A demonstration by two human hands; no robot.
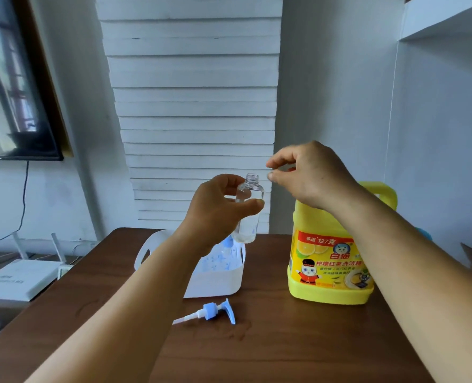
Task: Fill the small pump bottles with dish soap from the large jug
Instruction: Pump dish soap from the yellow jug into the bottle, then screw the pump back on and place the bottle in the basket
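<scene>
My left hand (218, 208) holds a small clear bottle (248, 214) upright above the table, its neck uncapped. My right hand (309, 175) hovers over the top of the large yellow dish soap jug (330, 261), thumb and forefinger pinched close together; a bit of red shows under the fingers, and whether they grip it I cannot tell. A blue and white pump head (210, 313) lies on its side on the table in front of the basket.
A white basket (215, 277) with more small bottles with blue pumps stands behind my left forearm. The brown table (284, 349) has a left edge near white router boxes (19, 277). A white shelf unit (445, 106) rises at the right.
</scene>
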